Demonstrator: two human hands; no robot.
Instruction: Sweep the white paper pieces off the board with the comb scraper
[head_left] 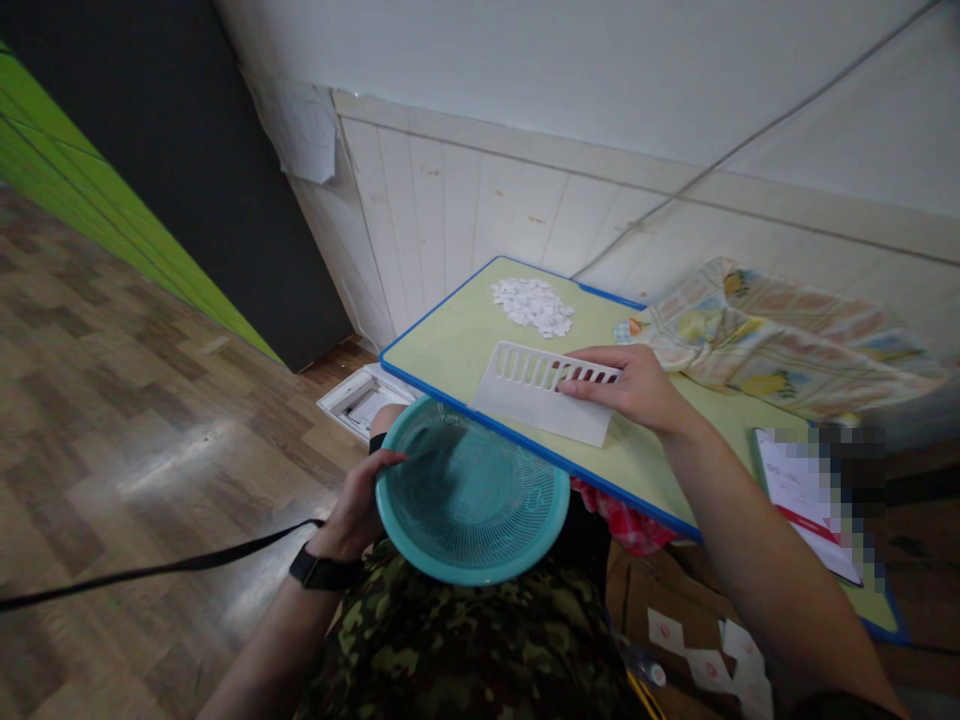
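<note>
My left hand (358,505) grips the rim of a teal mesh basket (472,495), held just below the near edge of a small green table with a blue border (450,345). My right hand (630,385) rests on a white slotted plastic scraper (544,392) that lies flat on the table, with the fingers laid across its slotted edge. A pile of small white pieces (534,303) sits further back on the table, apart from the scraper. The basket looks empty.
A patterned cloth (780,335) lies at the table's right back. A paper with a red pen (806,500) lies at the right. The white panelled wall stands close behind. A white tray (360,398) sits on the wood floor. White paper scraps (712,655) lie below.
</note>
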